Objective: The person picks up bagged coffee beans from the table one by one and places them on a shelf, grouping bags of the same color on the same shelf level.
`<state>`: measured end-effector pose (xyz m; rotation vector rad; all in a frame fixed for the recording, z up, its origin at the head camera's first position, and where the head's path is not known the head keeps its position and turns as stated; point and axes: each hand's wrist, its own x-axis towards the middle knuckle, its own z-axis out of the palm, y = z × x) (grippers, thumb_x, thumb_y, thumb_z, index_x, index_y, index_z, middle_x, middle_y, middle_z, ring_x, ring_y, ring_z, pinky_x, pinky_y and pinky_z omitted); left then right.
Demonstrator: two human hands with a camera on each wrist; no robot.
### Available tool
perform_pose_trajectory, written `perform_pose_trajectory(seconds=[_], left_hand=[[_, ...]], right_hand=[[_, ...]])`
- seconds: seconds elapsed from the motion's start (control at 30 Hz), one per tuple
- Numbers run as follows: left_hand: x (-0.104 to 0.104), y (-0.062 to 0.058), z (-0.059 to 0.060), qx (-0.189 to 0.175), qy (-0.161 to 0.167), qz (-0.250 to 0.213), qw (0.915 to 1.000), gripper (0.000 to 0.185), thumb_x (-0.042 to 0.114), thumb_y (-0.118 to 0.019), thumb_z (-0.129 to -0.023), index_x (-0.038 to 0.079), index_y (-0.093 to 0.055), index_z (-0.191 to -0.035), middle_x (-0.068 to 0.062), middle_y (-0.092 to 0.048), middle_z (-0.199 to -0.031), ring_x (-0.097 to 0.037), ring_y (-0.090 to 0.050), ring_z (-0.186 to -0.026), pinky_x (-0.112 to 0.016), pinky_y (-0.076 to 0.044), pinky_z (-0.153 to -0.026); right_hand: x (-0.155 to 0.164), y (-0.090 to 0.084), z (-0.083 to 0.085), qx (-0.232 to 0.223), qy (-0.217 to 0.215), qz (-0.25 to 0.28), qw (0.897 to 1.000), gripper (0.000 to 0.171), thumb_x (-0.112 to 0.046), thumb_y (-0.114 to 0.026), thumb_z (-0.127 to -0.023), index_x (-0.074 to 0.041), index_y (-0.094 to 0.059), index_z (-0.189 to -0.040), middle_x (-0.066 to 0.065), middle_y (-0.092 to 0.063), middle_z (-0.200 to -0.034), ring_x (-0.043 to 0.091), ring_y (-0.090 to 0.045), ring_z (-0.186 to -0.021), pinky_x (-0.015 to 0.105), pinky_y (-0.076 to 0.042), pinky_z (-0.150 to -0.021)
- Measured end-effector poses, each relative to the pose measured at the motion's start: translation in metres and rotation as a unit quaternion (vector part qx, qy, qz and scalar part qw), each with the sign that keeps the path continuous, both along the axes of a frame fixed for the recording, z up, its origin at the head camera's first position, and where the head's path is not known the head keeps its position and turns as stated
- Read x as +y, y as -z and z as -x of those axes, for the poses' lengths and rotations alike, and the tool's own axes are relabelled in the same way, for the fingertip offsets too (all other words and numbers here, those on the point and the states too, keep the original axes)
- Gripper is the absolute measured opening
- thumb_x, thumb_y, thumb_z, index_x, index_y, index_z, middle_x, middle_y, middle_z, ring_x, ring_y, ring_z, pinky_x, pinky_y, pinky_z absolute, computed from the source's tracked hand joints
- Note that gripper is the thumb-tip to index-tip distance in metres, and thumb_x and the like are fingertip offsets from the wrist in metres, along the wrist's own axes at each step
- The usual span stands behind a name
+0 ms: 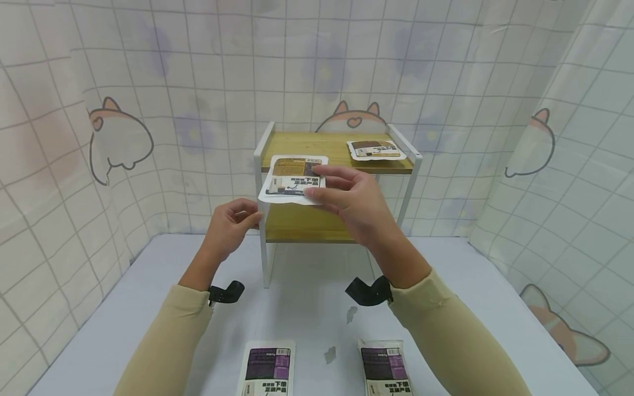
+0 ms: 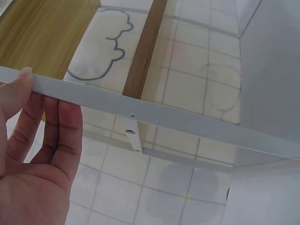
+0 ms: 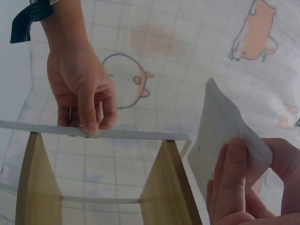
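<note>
- Nearest you, two purple-labelled packets (image 1: 266,367) (image 1: 387,367) lie flat on the worktop (image 1: 495,308), at about 6 o'clock.
- Your left hand (image 1: 229,224) grasps the white front post (image 1: 260,181) of the shelf rack (thumb on its near face, fingers curled behind).
- Your right hand (image 1: 353,201) pinches a brown-labelled packet (image 1: 292,177) at the top shelf's front left edge.
- Farther off, at 1 o'clock, another brown packet (image 1: 375,149) lies on the top shelf (image 1: 322,144).

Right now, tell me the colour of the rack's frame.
White; the rack's frame holds light wooden shelves, clearest in the head view.
</note>
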<state>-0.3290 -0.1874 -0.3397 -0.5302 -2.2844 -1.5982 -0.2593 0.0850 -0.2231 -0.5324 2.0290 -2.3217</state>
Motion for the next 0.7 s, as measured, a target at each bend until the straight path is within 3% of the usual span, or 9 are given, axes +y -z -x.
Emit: perform_pose_trajectory(seconds=[0.7], left_hand=[[-0.001,0.001,0.001,0.001,0.000,0.005,1.0000,0.021,0.020,-0.069,-0.099,0.006,-0.071,-0.114,-0.011,-0.068,-0.110,-0.023,-0.073,-0.105,-0.023,-0.060,-0.087]], right_hand=[[-0.003,-0.005,0.015,-0.025,0.025,0.003,0.999,0.037,-0.004,-0.079,-0.089,-0.006,-0.071,-0.125,0.014,-0.063,-0.131,0.029,-0.070,-0.109,0.033,-0.059,-0.096]])
